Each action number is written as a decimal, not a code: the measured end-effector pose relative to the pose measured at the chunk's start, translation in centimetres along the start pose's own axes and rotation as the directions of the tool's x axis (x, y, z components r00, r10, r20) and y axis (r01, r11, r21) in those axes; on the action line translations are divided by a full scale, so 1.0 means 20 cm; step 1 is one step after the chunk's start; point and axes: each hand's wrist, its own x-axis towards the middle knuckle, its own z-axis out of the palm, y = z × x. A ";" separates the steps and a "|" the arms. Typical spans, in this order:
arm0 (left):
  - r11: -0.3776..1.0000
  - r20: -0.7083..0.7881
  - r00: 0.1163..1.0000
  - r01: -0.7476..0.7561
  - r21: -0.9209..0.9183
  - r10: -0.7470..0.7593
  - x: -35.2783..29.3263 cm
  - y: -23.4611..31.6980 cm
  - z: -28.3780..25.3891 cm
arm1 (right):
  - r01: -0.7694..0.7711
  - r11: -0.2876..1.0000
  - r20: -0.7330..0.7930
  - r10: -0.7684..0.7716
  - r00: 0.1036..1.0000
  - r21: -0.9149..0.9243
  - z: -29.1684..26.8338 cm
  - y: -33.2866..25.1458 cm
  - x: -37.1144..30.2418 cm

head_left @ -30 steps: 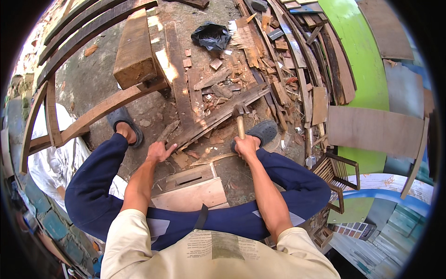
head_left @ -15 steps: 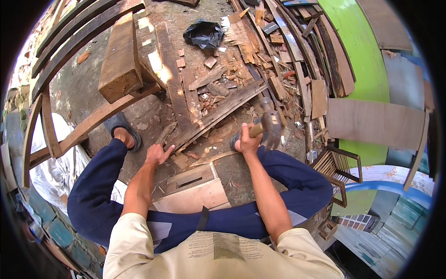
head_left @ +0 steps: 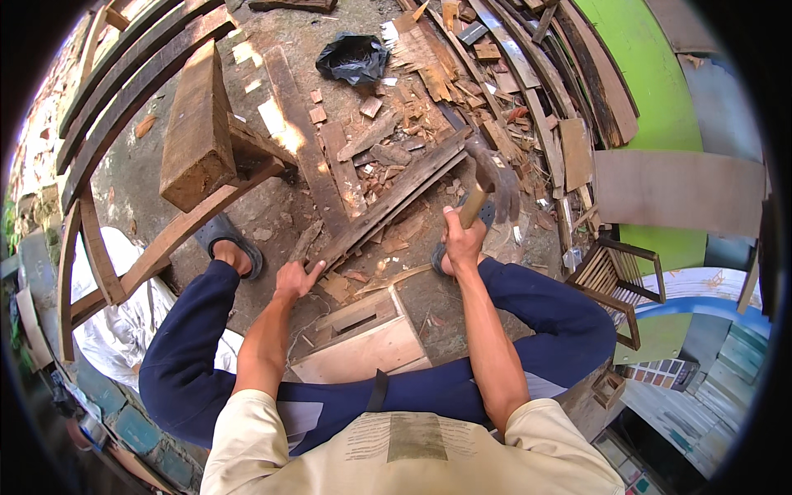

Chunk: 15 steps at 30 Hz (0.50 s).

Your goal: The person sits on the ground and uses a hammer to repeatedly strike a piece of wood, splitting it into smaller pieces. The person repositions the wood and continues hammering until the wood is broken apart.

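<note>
Right hand grips a raised hammer; left hand, fingers loosely spread, presses the slanted plank

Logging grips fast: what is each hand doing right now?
Left hand: open, fingers resting on the near end of the long wooden slat.
Right hand: closed around the raised hammer handle.

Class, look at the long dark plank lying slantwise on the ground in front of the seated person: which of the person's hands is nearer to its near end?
Left. The left hand rests at the near end of the plank, apparently touching it. The right hand is raised to the plank's right, gripping a hammer.
</note>
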 end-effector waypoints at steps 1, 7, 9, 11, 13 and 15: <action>1.000 -0.027 1.000 -0.011 -0.018 0.010 -0.01 -0.01 0.00 | 0.111 0.986 -0.025 -0.109 0.994 0.126 0.04 -0.07 0.00; 0.997 -0.053 0.996 -0.079 -0.020 0.078 0.04 0.05 -0.01 | -0.462 0.853 -0.109 0.449 0.887 -0.242 0.06 0.69 -0.18; 0.998 -0.053 0.997 -0.057 -0.013 0.057 0.03 0.00 0.08 | -0.730 0.664 -0.035 0.735 0.677 -0.159 0.05 0.60 -0.21; 0.997 -0.074 0.995 -0.075 -0.035 0.072 0.06 0.01 0.07 | -0.727 0.679 -0.047 0.727 0.685 -0.098 -0.06 0.52 -0.10; 0.997 -0.059 0.996 -0.069 -0.038 0.067 0.04 0.02 0.08 | -0.651 0.759 -0.030 0.651 0.759 0.020 -0.13 0.38 -0.01; 0.998 -0.072 0.996 -0.061 -0.021 0.059 0.03 0.02 0.07 | -0.446 0.890 -0.069 0.453 0.889 0.099 -0.13 -0.01 0.08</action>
